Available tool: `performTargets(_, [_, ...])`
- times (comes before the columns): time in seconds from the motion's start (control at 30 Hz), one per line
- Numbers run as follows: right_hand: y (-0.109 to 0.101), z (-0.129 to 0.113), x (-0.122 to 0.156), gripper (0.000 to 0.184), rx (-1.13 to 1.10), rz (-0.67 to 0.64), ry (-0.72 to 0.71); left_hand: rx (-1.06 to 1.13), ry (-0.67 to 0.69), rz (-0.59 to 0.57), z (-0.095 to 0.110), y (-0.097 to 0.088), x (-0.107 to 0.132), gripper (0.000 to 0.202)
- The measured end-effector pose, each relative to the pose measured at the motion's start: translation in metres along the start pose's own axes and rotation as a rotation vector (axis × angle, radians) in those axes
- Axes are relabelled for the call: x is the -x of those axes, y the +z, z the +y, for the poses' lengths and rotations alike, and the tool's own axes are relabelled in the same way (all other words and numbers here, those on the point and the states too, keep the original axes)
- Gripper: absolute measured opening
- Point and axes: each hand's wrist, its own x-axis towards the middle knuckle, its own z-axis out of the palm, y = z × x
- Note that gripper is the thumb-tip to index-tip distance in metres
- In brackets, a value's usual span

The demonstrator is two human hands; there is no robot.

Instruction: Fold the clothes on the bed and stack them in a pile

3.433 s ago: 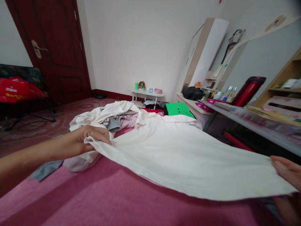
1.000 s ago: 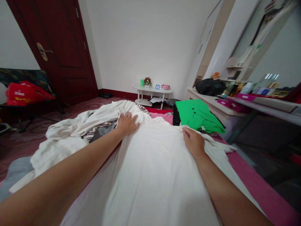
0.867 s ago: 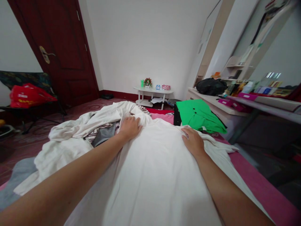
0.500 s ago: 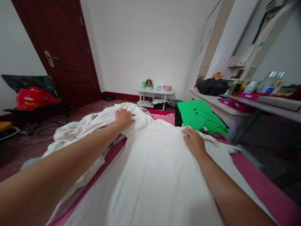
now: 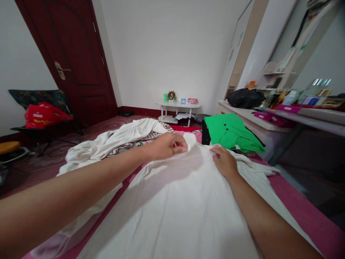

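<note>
A white garment (image 5: pixel 183 208) lies spread along the pink bed cover (image 5: pixel 296 212) in front of me. My left hand (image 5: pixel 167 145) is closed in a pinch on a fold of the white garment near its far end and holds that fold lifted toward the middle. My right hand (image 5: pixel 225 162) rests flat on the garment's far right part, fingers stretched out and pressing the cloth down.
A heap of white, striped and grey clothes (image 5: pixel 107 144) lies at the left of the bed. A folded green garment (image 5: pixel 231 133) sits at the far right. Beyond are a small white table (image 5: pixel 178 106), a dark red door (image 5: pixel 70 57), a red bag (image 5: pixel 43 115) and a cluttered desk (image 5: pixel 269 115).
My left hand left the heap of clothes, moved right and pinched up a fold of the white garment. My right hand stayed pressed on the cloth.
</note>
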Motion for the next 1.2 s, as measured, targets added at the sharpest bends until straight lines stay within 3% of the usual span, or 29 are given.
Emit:
performTargets(0.07, [0.001,0.001,0.000,0.033,-0.007,0.005,-0.002,0.073,0.052,-0.074,0.011,0.008,0.007,0.027])
performTargets(0.1, [0.001,0.002,0.000,0.032,-0.008,0.010,-0.003,0.019,0.027,-0.058,0.008,0.011,0.010,0.028])
performTargets(0.23, [0.004,0.005,-0.001,0.031,-0.020,0.016,0.005,-0.428,-0.156,0.045,-0.048,0.016,0.018,0.035])
performTargets(0.33, [0.005,0.007,-0.001,0.033,-0.035,0.018,0.002,-0.608,-0.203,-0.030,-0.089,0.024,0.027,0.044])
performTargets(0.4, [0.005,0.008,-0.001,0.033,-0.040,0.018,0.000,-0.678,-0.161,-0.080,-0.101,0.031,0.033,0.045])
performTargets(0.67, [0.005,0.006,0.000,0.033,-0.081,0.015,0.015,-0.635,-0.050,-0.147,-0.110,0.040,0.024,0.049])
performTargets(0.77, [0.003,0.006,0.001,0.034,-0.114,0.016,0.017,-0.654,-0.169,-0.148,-0.116,0.045,0.015,0.051])
performTargets(0.9, [0.003,0.006,0.002,0.034,-0.156,0.019,0.031,-0.666,-0.333,-0.040,-0.124,0.055,0.004,0.049])
performTargets(1.0, [0.005,0.007,0.002,0.035,-0.151,0.023,0.040,-0.665,-0.351,-0.043,-0.119,0.057,-0.006,0.039])
performTargets(1.07, [0.005,0.006,0.001,0.036,-0.135,0.023,0.045,-0.666,-0.317,-0.049,-0.101,0.054,-0.012,0.031])
performTargets(1.2, [-0.001,-0.003,0.002,0.039,-0.023,0.131,0.108,-0.605,-0.135,-0.055,-0.029,0.056,-0.005,0.032])
